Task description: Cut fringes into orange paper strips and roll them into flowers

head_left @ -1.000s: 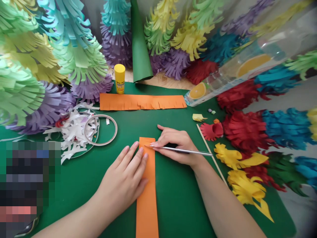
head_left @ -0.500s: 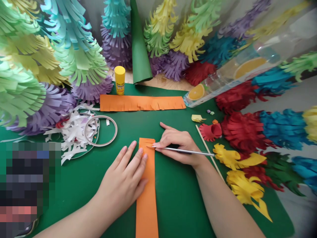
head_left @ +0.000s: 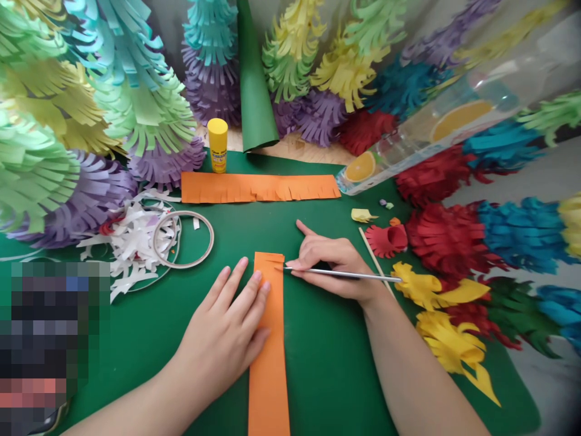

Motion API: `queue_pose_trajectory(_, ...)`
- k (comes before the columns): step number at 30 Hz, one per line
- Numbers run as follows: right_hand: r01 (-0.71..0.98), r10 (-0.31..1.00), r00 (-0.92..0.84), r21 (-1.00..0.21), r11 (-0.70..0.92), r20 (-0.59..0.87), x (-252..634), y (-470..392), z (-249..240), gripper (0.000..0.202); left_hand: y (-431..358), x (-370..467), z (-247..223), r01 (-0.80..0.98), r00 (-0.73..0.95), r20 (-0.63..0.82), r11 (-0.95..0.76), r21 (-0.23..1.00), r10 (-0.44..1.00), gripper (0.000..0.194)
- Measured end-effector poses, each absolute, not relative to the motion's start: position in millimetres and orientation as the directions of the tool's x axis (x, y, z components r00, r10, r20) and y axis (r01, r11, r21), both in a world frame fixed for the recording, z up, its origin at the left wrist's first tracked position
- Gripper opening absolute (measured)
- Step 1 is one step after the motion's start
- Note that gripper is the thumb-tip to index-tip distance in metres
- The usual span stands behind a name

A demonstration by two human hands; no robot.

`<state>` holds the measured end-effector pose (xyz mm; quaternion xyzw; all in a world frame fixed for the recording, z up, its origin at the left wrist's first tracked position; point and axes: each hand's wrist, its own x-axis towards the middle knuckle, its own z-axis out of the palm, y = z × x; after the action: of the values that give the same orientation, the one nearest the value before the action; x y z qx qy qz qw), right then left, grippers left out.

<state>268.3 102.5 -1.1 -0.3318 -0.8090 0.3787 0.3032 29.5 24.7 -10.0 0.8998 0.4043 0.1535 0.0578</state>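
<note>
I see the green tabletop (head_left: 336, 363) under the nearer orange paper strip (head_left: 269, 381). My left hand (head_left: 227, 327) rests spread, grip released, across this strip's left edge; beside its right edge, my right hand (head_left: 333, 260) pinches a slim silver craft knife (head_left: 347, 275).

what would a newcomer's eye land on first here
Probably the colourful fringed paper towers, crowding the back and left of the green table. Next, at front centre, the left hand rests partly on an orange strip while the right hand holds a thin silver tool, its tip at the strip's right edge. Farther back, a yellow glue stick stands behind a second orange strip.
</note>
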Motion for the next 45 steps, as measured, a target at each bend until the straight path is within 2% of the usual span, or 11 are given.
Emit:
queue_pose_trajectory(22, 0.277, 0.765, -0.598, -0.834, 0.477, 0.238, 270.7, 103.3, 0.7, 0.02, 25.3, 28.9, -9.9, 0.703, 0.629, 0.231, -0.67, 0.237, 0.742, 0.044)
queue_pose_trajectory(29, 0.169, 0.877, -0.413, -0.926, 0.337, 0.244, 268.4, 102.1, -1.7, 0.013, 25.7, 28.1, -11.1, 0.67, 0.673, 0.245, -0.716, 0.197, 0.698, 0.041)
queue_pose_trajectory(33, 0.207, 0.855, -0.453, -0.902, 0.378, 0.254, 268.2, 102.4, -4.4, 0.012, 27.2, 27.7, -11.3, 0.625, 0.714, 0.262, -0.76, 0.182, 0.65, 0.038)
queue_pose_trajectory(39, 0.261, 0.831, -0.493, -0.868, 0.424, 0.257, 268.7, 103.0, -4.8, 0.012, 29.7, 27.6, -9.0, 0.619, 0.709, 0.27, -0.758, 0.205, 0.652, 0.039)
queue_pose_trajectory(45, 0.312, 0.813, -0.525, -0.831, 0.461, 0.254, 264.7, 101.6, -5.4, 0.007, 30.3, 27.6, -6.5, 0.613, 0.721, 0.276, -0.77, 0.176, 0.636, 0.04)
